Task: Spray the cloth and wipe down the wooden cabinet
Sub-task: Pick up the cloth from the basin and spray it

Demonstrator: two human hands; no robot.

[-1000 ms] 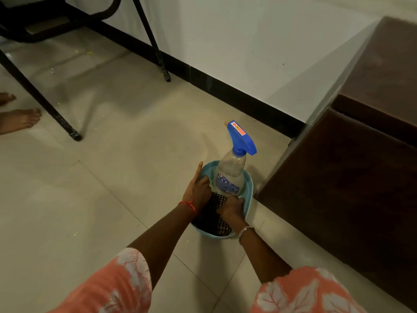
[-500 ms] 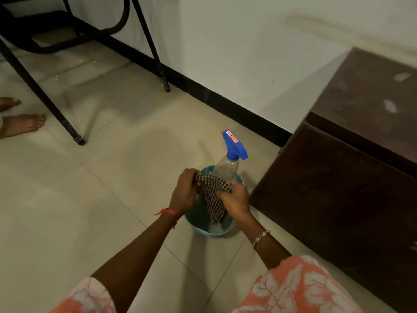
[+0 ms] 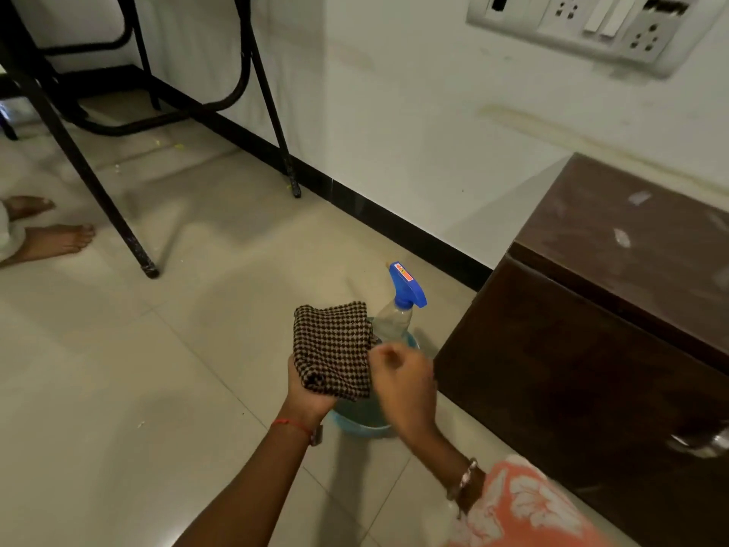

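Now basin (image 3: 363, 428) holds spray bottle (image 3: 396, 321) (blue-topped); cloth (image 3: 333, 345) handheld.

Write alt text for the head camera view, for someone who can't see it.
A person's left hand holds a folded checked cloth above a blue basin on a tiled floor, the blurred right hand beside it. A blue-topped spray bottle stands in the basin, next to a dark wooden cabinet.
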